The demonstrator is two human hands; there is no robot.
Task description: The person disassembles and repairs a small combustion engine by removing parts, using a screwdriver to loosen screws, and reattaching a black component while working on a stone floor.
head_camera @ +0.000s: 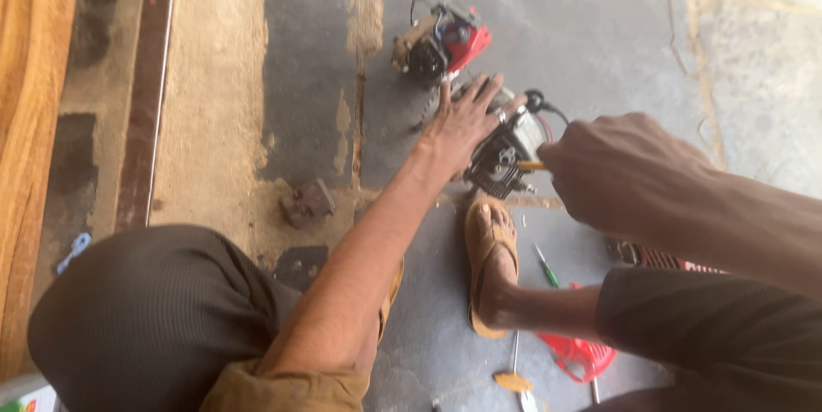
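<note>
Cracked grey stone floor: a seated person's left hand (pixel 462 125) presses flat on a small engine (pixel 507 153) while the fisted right hand (pixel 629 174), at three o'clock, drives a yellow-handled tool (pixel 532 165) into it, fasteners seemingly mid-removal, a second red engine (pixel 443 40) at twelve o'clock.

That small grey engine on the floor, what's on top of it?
The left hand lies flat on the grey engine; the right hand holds a yellow-handled tool against it. The engine's top is covered.

- A rough repair workshop is showing here, with work going on down on the worn concrete floor (pixel 599 26).
- Small engines (pixel 441 39), a green-handled screwdriver (pixel 546 268) and red covers (pixel 582 354) are lying around the grip.
</note>
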